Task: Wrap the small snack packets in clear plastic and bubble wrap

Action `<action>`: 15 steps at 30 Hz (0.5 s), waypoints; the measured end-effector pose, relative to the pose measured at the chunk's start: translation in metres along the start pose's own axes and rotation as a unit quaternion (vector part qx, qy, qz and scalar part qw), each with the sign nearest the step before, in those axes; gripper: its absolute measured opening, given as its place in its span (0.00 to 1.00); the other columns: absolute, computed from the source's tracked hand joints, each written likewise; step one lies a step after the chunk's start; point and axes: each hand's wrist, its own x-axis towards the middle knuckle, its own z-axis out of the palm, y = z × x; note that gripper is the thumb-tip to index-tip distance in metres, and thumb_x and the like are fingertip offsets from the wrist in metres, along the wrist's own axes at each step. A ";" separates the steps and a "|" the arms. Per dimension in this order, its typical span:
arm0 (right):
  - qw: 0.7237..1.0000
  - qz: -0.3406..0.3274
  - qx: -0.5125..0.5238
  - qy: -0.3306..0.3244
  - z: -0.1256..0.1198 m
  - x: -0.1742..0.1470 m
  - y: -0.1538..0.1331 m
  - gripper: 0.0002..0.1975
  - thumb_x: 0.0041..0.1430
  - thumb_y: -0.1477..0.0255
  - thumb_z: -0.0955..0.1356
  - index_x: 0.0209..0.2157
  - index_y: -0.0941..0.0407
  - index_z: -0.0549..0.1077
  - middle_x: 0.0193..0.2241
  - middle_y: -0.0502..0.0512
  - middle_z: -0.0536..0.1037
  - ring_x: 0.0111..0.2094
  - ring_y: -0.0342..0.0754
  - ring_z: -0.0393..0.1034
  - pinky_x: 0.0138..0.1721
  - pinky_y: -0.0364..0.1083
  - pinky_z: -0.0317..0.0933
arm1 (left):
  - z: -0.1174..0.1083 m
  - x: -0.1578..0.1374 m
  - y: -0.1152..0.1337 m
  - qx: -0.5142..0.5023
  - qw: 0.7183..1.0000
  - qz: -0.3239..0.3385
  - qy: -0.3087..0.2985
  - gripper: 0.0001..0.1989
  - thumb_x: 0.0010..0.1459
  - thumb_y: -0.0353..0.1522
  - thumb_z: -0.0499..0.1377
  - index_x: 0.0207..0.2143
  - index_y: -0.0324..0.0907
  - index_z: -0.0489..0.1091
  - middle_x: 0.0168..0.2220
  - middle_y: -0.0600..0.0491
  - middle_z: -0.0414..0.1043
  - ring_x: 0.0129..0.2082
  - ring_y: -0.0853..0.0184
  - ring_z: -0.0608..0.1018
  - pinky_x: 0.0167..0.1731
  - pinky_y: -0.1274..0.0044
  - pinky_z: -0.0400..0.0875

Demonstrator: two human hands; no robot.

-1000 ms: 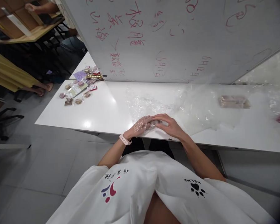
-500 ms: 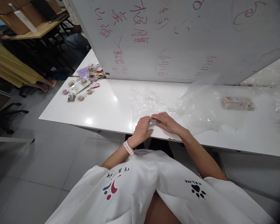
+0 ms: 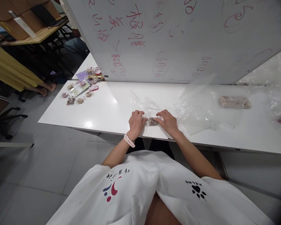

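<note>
l hand [image 3: 136, 123] & r hand [image 3: 169, 122] clamped on ends of wrapped pkt [image 3: 151, 121], nr front edge of table [image 3: 107, 114]; wide gap to snack pkts [image 3: 80, 87] at table's l end, film [image 3: 198, 117] on its r.

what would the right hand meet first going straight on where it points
Probably the loose clear film, lying on the white table just ahead of the right hand, which may be touching it; farther along stands the whiteboard. Depth is unclear from one view.
</note>
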 end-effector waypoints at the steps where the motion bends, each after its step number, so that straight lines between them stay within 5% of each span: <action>1: 0.999 -0.049 -0.008 0.008 0.000 -0.003 0.002 0.17 0.69 0.57 0.62 0.46 0.52 0.76 0.46 0.58 0.78 0.47 0.54 0.71 0.43 0.50 0.63 | -0.001 -0.002 -0.001 0.016 0.999 0.041 0.001 0.09 0.65 0.33 0.58 0.47 0.44 0.69 0.50 0.42 0.72 0.49 0.53 0.75 0.41 0.66 0.69; 4: 0.984 -0.177 -0.001 -0.028 0.001 -0.012 0.012 0.18 0.69 0.58 0.64 0.54 0.51 0.73 0.54 0.58 0.75 0.54 0.57 0.67 0.51 0.55 0.61 | -0.006 -0.010 -0.011 0.005 0.986 0.159 -0.054 0.12 0.64 0.33 0.60 0.50 0.44 0.69 0.56 0.44 0.71 0.55 0.54 0.72 0.50 0.64 0.66; 7: 0.980 -0.192 0.018 -0.048 0.001 -0.015 0.019 0.21 0.70 0.59 0.63 0.60 0.51 0.69 0.57 0.57 0.74 0.55 0.56 0.66 0.53 0.55 0.60 | -0.014 -0.011 -0.024 -0.044 0.977 0.176 -0.109 0.17 0.65 0.35 0.59 0.56 0.44 0.67 0.58 0.45 0.70 0.56 0.57 0.72 0.51 0.66 0.67; 12: 0.996 -0.086 0.013 -0.037 0.003 0.009 0.014 0.19 0.73 0.61 0.57 0.49 0.52 0.75 0.43 0.55 0.81 0.42 0.51 0.73 0.41 0.49 0.62 | -0.023 0.020 -0.027 -0.111 0.982 0.047 -0.144 0.15 0.69 0.43 0.52 0.44 0.44 0.73 0.38 0.51 0.79 0.38 0.62 0.78 0.37 0.72 0.68; 15: 0.998 0.012 -0.031 -0.054 0.007 0.036 0.008 0.19 0.73 0.61 0.57 0.44 0.53 0.77 0.34 0.54 0.81 0.34 0.50 0.73 0.31 0.45 0.55 | -0.019 0.049 -0.025 -0.045 0.989 -0.056 -0.128 0.20 0.68 0.47 0.52 0.37 0.42 0.73 0.27 0.51 0.75 0.30 0.60 0.77 0.34 0.71 0.66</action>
